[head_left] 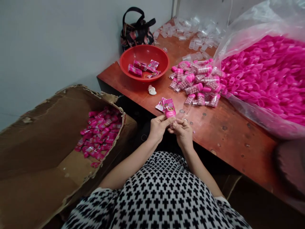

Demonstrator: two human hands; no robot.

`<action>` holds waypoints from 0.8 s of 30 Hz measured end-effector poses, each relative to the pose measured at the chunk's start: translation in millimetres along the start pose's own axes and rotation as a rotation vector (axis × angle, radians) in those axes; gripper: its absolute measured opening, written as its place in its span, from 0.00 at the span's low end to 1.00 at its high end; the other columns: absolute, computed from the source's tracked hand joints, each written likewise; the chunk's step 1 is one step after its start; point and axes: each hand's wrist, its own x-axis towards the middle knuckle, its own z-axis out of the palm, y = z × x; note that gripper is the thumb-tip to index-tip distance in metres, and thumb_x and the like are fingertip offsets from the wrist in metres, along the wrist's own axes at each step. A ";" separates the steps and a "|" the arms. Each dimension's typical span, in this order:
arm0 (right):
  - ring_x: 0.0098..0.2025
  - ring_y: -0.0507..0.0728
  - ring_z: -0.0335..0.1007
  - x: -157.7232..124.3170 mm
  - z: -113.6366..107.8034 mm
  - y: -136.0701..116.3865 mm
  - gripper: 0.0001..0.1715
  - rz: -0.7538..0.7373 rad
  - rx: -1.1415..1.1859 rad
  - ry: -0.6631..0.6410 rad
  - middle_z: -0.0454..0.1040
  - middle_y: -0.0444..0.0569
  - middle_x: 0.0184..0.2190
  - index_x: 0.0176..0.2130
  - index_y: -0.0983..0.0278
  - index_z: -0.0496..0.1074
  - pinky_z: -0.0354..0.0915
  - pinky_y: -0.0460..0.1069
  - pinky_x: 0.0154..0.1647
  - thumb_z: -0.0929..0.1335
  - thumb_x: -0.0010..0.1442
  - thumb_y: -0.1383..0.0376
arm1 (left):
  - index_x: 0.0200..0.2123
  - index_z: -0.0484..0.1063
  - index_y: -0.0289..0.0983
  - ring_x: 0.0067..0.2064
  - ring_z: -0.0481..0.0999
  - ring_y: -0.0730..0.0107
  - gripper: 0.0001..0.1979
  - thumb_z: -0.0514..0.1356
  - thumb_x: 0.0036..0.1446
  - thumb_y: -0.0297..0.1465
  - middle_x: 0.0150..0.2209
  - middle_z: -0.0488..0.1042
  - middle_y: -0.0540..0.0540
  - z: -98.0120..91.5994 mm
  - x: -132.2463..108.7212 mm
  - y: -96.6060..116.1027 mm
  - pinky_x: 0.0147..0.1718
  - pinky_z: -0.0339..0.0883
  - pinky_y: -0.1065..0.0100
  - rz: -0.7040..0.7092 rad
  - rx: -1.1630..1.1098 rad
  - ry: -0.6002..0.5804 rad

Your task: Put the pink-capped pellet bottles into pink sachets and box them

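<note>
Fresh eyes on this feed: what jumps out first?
Likely the mass of pink plastic pieces in a clear bag, right side of the table. Next, the red bowl holding pink packets, toward the left. Near centre, the left hand and right hand hold a pink pack.

Man, so much pink: the small, printed, glossy packet (169,104) is bright magenta, and the loose, shiny plastic caps (264,76) are full-on hot pink. The clear plastic bottles with hot-pink lids (194,89) show dusty-pink balls. Round plastic bowl (126,62)? Proper red. Wooden tabletop (226,136) is reddish brown, cardboard box (35,136) plain brown, cloth top (162,190) white with black crosses.
</note>
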 end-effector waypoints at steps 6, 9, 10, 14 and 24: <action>0.24 0.50 0.74 3.8 -1.1 -0.2 0.18 0.038 0.071 0.001 0.77 0.41 0.26 0.35 0.62 0.69 0.75 0.45 0.25 0.75 0.45 0.61 | 0.26 0.75 0.33 0.25 0.70 0.77 0.15 0.67 0.44 0.40 0.25 0.73 0.48 -0.8 -2.0 -6.3 0.26 0.63 0.73 0.011 -0.124 -0.049; 0.25 0.51 0.75 -0.2 1.8 -1.1 0.19 0.000 0.002 0.003 0.78 0.42 0.27 0.36 0.62 0.69 0.76 0.48 0.27 0.75 0.45 0.61 | 0.25 0.73 0.32 0.24 0.70 0.76 0.17 0.67 0.43 0.42 0.24 0.73 0.47 0.1 5.1 -2.6 0.26 0.64 0.72 -0.043 -0.219 -0.047; 0.26 0.52 0.75 -1.7 2.8 -1.0 0.18 -0.021 -0.026 0.007 0.78 0.43 0.28 0.36 0.63 0.69 0.76 0.48 0.27 0.75 0.45 0.61 | 0.24 0.72 0.32 0.23 0.69 0.77 0.17 0.68 0.41 0.41 0.23 0.73 0.47 1.3 6.8 -1.8 0.25 0.64 0.72 -0.059 -0.220 -0.039; 0.35 0.53 0.77 -4.5 4.3 0.6 0.16 -0.173 -0.147 0.063 0.79 0.46 0.36 0.37 0.62 0.70 0.76 0.51 0.37 0.74 0.48 0.61 | 0.22 0.71 0.31 0.23 0.69 0.77 0.17 0.71 0.37 0.39 0.22 0.72 0.48 7.6 5.9 -5.1 0.24 0.62 0.72 -0.073 -0.187 0.004; 0.25 0.51 0.75 -6.7 2.7 -2.4 0.17 -0.019 -0.038 -0.025 0.78 0.42 0.28 0.36 0.63 0.70 0.75 0.47 0.26 0.75 0.47 0.61 | 0.24 0.74 0.30 0.23 0.69 0.77 0.16 0.70 0.39 0.38 0.23 0.74 0.46 0.5 4.2 -6.1 0.25 0.63 0.73 -0.030 -0.176 0.041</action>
